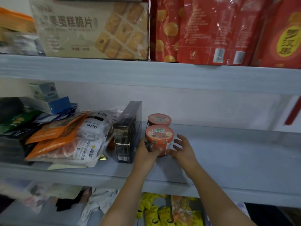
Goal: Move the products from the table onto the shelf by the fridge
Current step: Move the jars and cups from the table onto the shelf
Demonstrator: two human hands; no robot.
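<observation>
The left hand grips a red instant-noodle cup, with the fingers curled round its left side and the thumb laid across the lower front of the label. The right hand holds nothing. Its fingers are spread and relaxed just beside the cup's right side, and its thumb tip is at the cup's lower right edge; whether it touches is unclear.

The cup stands upright on the middle shelf board, towards its front. A second cup of the same kind stands directly behind it, close to or touching it. Just left of both cups is a tall black carton, standing on end with its barcode low on the near face.

Further left, a white bag leans against the carton over a loose pile of orange pouches. On the board above sit a beige biscuit box and red snack bags. Below, yellow packets lie on the lower level.
</observation>
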